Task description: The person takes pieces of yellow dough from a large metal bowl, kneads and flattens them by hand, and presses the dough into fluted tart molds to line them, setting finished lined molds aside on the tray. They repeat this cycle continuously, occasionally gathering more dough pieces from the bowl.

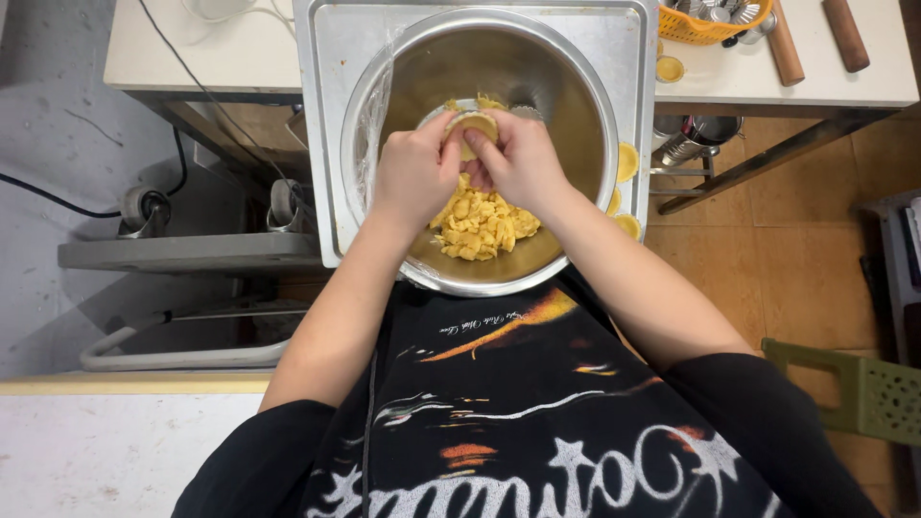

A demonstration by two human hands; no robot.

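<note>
Head view: both hands meet over a big steel bowl [480, 77], approx. centre frame. Left hand [414, 176] and right hand [523, 161] are both curled tight, fingers closed on one small pale-yellow dough disc [473, 126] pinched between them. The disc sits at the hands' 12 o'clock, above the bowl's middle. Below the hands, at 6 o'clock inside the bowl, lies a heap of yellow dough pieces [480, 225]. The bowl rests on a metal tray [326, 144] on the counter [201, 53]. At the bowl's 3 o'clock, filled tart shells [627, 161] line the tray edge. At 1 o'clock, a yellow basket [705, 24] w/ metal moulds, and 2 wooden rolling pins [844, 34] just beyond. A green stool [863, 388] stands at 4 o'clock on the floor.
</note>
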